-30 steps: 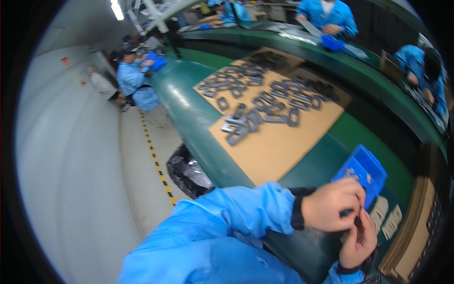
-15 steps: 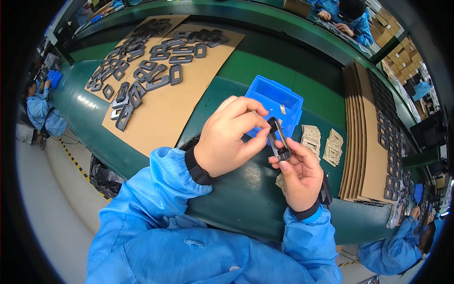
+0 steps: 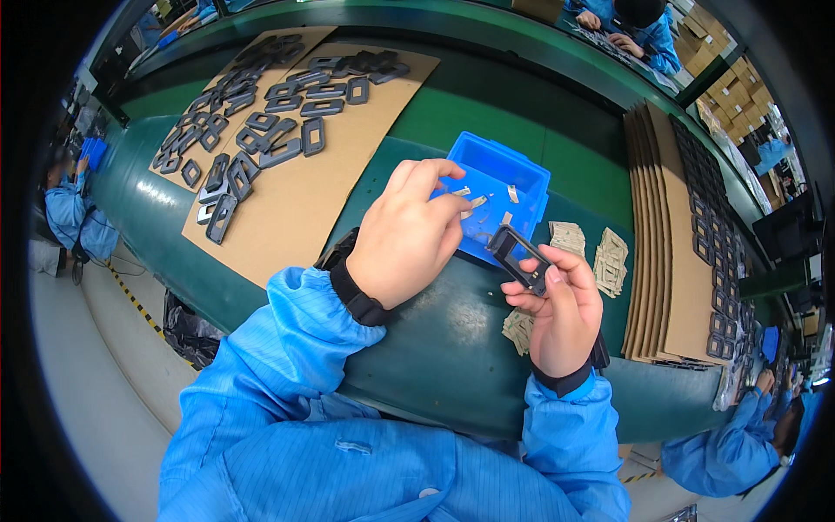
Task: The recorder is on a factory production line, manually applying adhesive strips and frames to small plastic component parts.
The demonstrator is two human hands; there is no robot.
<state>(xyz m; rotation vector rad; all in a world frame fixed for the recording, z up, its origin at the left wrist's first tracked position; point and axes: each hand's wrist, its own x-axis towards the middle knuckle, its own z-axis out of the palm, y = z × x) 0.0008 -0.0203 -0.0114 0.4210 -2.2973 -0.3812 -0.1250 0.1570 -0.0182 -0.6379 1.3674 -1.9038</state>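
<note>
Across a green worktop with a dull sheen lies a tan cardboard sheet, scattered with dark frames, crowded and overlapping toward its far end; at the right a stack of cardboard stands on the same surface, rows of small black frames along its right face; beyond the left edge of the worktop, a black plastic bag sits on the pale floor near yellow-and-black tape; blue-clad people work at the far left, at the top and at the lower right, with brown cartons piled in the upper right; nearer the middle stands a blue bin holding a few pale strips, while piles of beige pieces lie just beside it and near the right wrist; the right hand is closed around one end of a black rectangular frame, its thumb on top and fingers beneath, the free end tilted up and leftward before the bin's near edge; the left hand, back uppermost, has its fingers half curled over the bin's left side, fingertips at the strips; whether it grips one I cannot tell.
</note>
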